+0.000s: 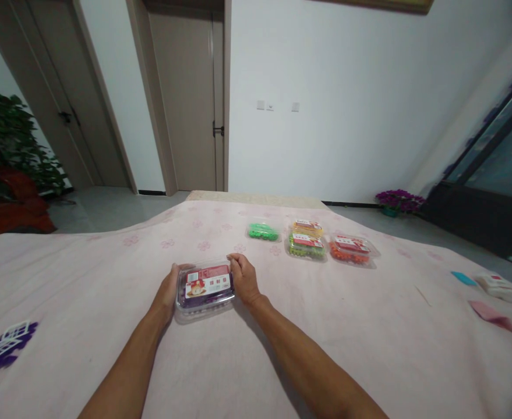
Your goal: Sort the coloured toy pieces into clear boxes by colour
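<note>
Reaching forward from the bottom edge, both bare forearms converge on a clear box point(204, 289) with a red label and dark purple contents, lying flat on the pink cloth point(107, 279) just left of frame centre. Left hand point(168, 294): palm against the box's left end, thumb hooked over the near top corner, fingers wrapped round the side, gripping. Right hand point(243, 278): cupped over the right end, fingers curled along the far edge, wrist bent slightly inward, likewise gripping. Box rests on the cloth between the two hands. Right of centre, further back, well apart from the hands: green box point(263, 231), yellow box point(307, 227), a second green box point(306, 245) just in front of it, orange box point(352, 250). Lower left edge: purple cut-out point(2, 352). Far right: blue, white and pink pieces point(491, 311). Upper left: doors point(190, 99), plant point(6, 139).
</note>
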`<state>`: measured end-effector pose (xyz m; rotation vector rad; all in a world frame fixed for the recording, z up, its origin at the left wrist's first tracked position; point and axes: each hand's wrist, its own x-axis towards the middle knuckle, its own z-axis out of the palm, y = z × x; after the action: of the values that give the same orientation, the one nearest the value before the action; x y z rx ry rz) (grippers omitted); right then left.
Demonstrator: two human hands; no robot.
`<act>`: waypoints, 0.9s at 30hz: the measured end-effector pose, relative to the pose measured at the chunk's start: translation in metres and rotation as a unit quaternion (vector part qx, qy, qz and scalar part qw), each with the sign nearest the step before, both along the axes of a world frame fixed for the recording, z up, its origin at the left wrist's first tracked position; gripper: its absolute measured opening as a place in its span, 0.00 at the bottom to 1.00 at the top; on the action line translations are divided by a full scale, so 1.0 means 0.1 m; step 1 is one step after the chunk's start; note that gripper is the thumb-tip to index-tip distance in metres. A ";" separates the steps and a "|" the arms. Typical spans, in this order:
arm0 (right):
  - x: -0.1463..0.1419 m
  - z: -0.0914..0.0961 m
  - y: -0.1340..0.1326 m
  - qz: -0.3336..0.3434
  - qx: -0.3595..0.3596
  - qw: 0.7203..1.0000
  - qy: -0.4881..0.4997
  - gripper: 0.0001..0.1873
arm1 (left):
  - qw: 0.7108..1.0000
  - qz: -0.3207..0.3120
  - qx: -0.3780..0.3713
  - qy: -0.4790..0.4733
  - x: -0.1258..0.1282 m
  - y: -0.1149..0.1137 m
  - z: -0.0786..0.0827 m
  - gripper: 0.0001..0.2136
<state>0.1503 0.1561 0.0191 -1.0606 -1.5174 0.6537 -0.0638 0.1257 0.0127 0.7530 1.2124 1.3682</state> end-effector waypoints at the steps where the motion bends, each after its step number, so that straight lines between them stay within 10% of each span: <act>1: 0.01 0.00 0.00 -0.001 0.004 1.000 0.001 0.15 | 1.000 -0.013 -0.010 -0.011 -0.02 0.00 0.02 0.22; 10: 0.01 0.14 0.08 0.065 0.001 0.995 -0.075 0.13 | 0.913 -0.382 -0.073 0.123 -0.26 0.07 0.65 0.22; 19: -0.15 0.17 0.19 0.066 0.017 0.991 -0.119 0.13 | 0.914 -0.375 -0.072 0.137 -0.08 -0.04 0.56 0.29; 27: -0.09 0.56 0.00 0.086 0.123 0.983 -0.102 0.16 | 0.945 -0.302 -0.005 0.129 -0.04 -0.16 0.45 0.26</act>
<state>0.1412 0.1561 0.0753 -0.8315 -1.8316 0.4695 -0.0682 0.1095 0.0573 1.2066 1.0582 0.7708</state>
